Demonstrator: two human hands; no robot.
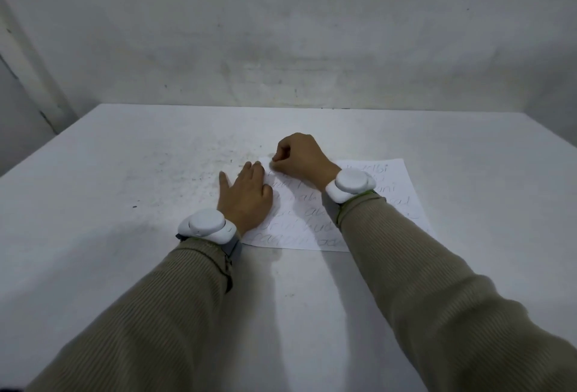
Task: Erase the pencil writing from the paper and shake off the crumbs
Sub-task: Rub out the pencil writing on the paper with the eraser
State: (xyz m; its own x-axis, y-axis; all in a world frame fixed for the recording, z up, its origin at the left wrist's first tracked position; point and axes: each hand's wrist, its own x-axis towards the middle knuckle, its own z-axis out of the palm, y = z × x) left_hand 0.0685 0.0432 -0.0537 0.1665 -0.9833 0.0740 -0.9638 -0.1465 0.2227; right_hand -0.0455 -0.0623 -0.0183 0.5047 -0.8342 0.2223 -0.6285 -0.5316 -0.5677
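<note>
A white sheet of paper (pixel 396 191) with pencil handwriting lies flat on the white table (pixel 125 235). My left hand (pixel 245 196) rests palm down with fingers spread on the sheet's left edge, pinning it. My right hand (pixel 299 155) is curled into a fist at the paper's far left corner, fingertips pinched and pressed to the sheet; whatever it holds is hidden inside the fingers. Each wrist carries a white band device over an olive ribbed sleeve.
Dark specks and smudges (pixel 199 170) are scattered on the tabletop to the left of the paper. A grey, stained wall (pixel 281 48) rises right behind the table's far edge.
</note>
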